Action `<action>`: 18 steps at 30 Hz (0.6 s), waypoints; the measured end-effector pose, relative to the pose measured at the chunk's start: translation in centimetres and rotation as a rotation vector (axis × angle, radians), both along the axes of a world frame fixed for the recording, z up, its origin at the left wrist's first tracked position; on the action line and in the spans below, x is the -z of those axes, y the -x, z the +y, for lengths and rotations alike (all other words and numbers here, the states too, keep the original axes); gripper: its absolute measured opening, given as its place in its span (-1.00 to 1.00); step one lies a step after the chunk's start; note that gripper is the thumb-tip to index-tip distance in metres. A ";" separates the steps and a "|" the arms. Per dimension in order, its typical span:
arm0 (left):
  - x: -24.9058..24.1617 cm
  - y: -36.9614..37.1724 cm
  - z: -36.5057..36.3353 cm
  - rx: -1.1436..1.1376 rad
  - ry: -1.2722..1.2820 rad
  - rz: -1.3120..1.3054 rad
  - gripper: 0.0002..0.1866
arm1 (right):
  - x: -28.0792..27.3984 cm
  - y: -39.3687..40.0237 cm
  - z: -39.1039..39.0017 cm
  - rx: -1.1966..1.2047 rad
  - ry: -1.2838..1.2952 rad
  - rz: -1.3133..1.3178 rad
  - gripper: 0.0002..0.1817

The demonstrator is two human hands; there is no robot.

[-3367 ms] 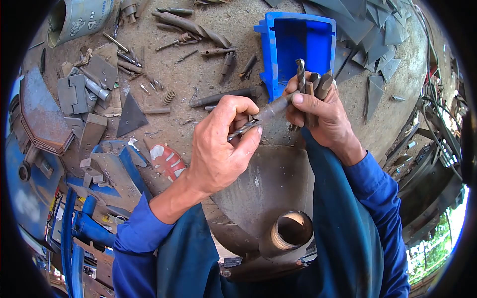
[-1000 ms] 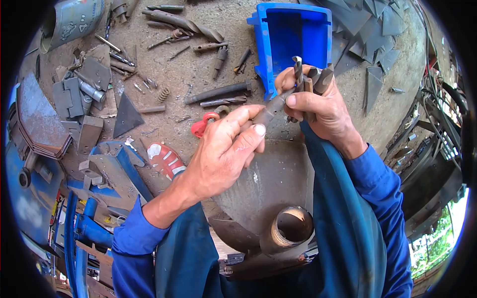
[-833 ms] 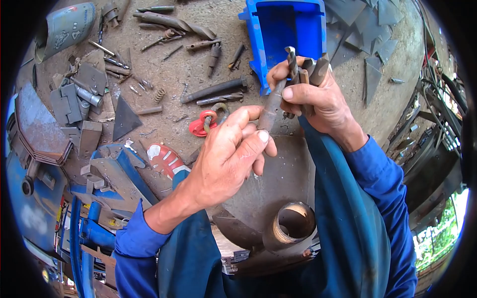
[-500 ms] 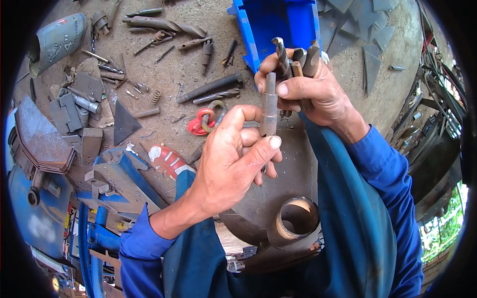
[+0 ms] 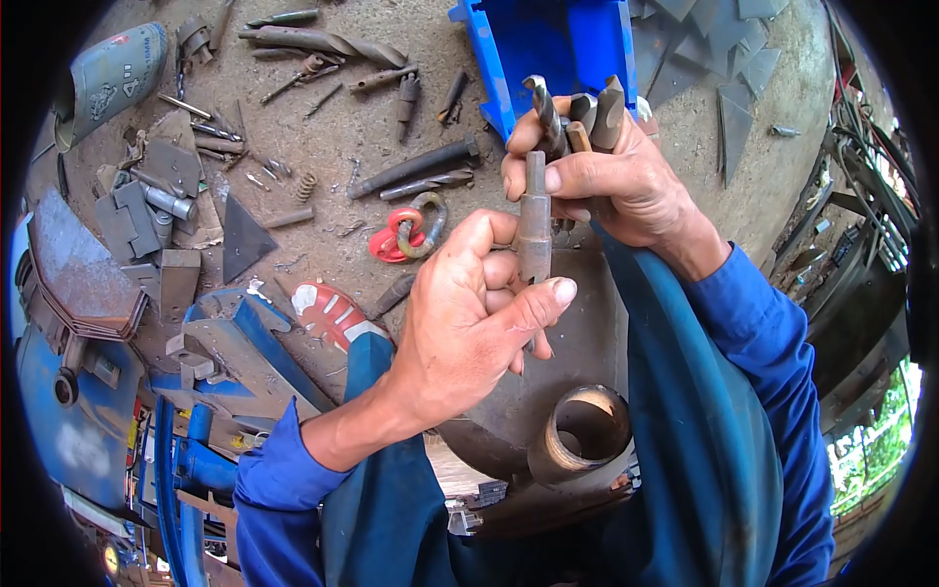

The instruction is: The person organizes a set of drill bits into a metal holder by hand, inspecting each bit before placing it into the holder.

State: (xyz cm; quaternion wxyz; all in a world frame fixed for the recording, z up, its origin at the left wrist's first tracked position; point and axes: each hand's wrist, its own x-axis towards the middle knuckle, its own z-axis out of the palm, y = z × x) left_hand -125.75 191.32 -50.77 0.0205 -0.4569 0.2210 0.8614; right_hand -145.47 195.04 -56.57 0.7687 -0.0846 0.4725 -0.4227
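My left hand (image 5: pixel 460 318) is closed around the lower part of a stepped steel drill bit (image 5: pixel 534 220), which stands nearly upright with its narrow end up; the lower end is hidden in the fingers. Beside it, my right hand (image 5: pixel 626 181) grips a bunch of drill bits (image 5: pixel 608 115), their ends poking up above the fingers, one with a spiral flute (image 5: pixel 544 106). The narrow end of the stepped bit overlaps the right thumb's tip in this view. Just beyond the right hand is a blue plastic bin (image 5: pixel 548 44).
Loose drill bits (image 5: pixel 328 44) and a red shackle (image 5: pixel 396 237) lie on the concrete floor. A pipe piece (image 5: pixel 587 430) stands between the knees. Flat metal offcuts (image 5: pixel 729 44) are at the upper right, a printed pipe section (image 5: pixel 112 88) at the upper left, blue steel parts (image 5: pixel 245 342) lower left.
My left hand has shifted slightly down and right, its thumb lower on the stepped bit, so more of the bit shows. My right hand keeps hold of its bunch, almost still.
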 end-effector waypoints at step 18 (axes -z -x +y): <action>0.5 0.0 0.0 0.030 0.079 -0.067 -0.60 | 0.2 -0.1 0.1 -0.004 0.004 -0.056 -0.64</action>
